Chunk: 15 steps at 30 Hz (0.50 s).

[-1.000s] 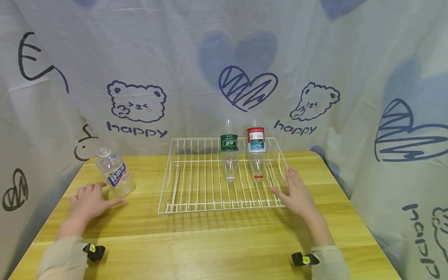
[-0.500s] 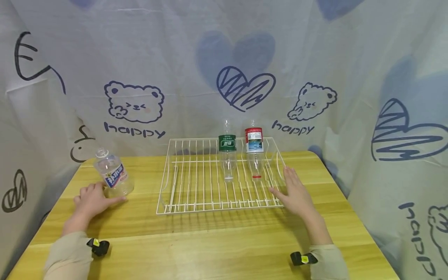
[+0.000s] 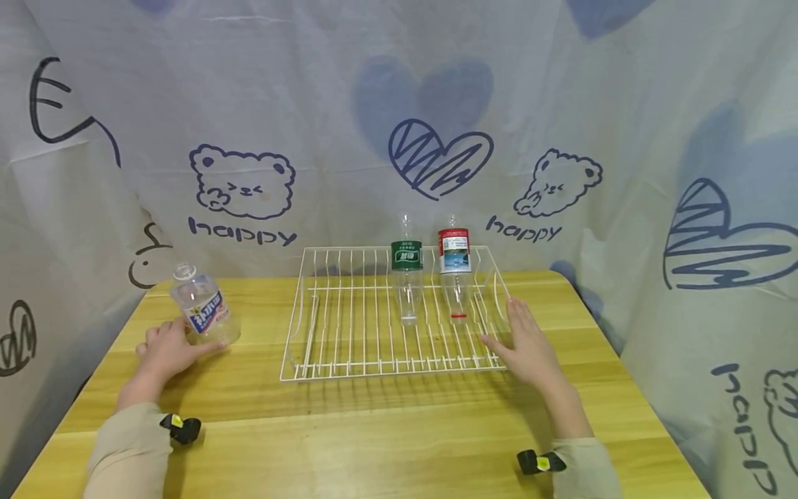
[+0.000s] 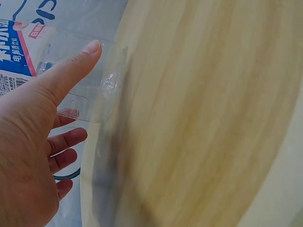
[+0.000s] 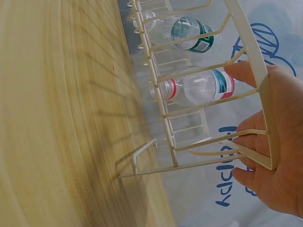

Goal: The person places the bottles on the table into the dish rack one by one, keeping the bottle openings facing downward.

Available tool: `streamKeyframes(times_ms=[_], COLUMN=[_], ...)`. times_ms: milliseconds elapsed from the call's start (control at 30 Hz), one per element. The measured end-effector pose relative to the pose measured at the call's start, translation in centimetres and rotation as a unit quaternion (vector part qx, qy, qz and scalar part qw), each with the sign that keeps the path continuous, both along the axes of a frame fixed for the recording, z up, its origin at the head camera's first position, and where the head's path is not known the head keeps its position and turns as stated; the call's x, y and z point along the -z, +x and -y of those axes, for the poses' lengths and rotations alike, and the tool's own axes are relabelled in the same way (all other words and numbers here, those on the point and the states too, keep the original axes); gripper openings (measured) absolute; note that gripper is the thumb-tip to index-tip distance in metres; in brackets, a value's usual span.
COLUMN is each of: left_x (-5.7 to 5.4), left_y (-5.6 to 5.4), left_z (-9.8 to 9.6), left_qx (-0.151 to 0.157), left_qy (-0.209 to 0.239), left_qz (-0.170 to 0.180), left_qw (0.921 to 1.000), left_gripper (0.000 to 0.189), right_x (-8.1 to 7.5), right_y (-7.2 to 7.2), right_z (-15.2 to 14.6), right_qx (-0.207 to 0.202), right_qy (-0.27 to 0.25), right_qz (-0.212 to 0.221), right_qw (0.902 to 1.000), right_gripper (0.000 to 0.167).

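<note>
In the head view a clear plastic bottle [image 3: 208, 312] with a blue-and-white label stands upright on the table's left side. My left hand [image 3: 167, 352] is around its lower part, thumb extended across the front and loosely bent fingers on the far side. The left wrist view has the thumb overlapping the bottle's base. A white wire rack [image 3: 349, 247] sits mid-table. Neck down between its wires are a green-labelled bottle [image 3: 407, 256] and a red-labelled bottle [image 3: 454, 253]. My right hand [image 3: 533, 346] rests at the rack's right side with straight fingers, thumb toward its front corner.
The wooden table [image 3: 349, 443] has rounded far corners. A pale curtain [image 3: 337, 201] with bear and heart drawings hangs close behind it and along both sides. Dark camera mounts [image 3: 183, 428] are worn near both wrists.
My left hand has slid right, toward the bottle, and its thumb now overlaps the bottle's base. The bottles, rack and right hand keep their places.
</note>
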<state>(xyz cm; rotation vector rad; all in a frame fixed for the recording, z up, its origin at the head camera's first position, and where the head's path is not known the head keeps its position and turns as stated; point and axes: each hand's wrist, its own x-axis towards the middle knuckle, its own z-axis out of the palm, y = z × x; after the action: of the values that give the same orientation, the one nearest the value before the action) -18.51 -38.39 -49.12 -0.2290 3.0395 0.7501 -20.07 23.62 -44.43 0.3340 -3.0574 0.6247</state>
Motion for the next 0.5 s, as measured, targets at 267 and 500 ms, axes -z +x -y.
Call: streamKeyframes(times_ms=[267, 500], left_x=[0.19, 0.05], left_y=[0.0, 0.17], left_z=[-0.26, -0.88], left_qx=[-0.004, -0.012], left_qy=[0.005, -0.017], left_qz=[-0.023, -0.053], left_qw=[0.9997, 0.9984], left_gripper=[0.095, 0.095], right_x=[0.16, 0.16], right_y=[-0.07, -0.03], right_z=[0.0, 0.0], right_qx=[0.001, 0.001], right_qy=[-0.005, -0.01], right_qz=[0.005, 0.002], right_qw=[1.0, 1.0], right_gripper=[0.096, 0.095])
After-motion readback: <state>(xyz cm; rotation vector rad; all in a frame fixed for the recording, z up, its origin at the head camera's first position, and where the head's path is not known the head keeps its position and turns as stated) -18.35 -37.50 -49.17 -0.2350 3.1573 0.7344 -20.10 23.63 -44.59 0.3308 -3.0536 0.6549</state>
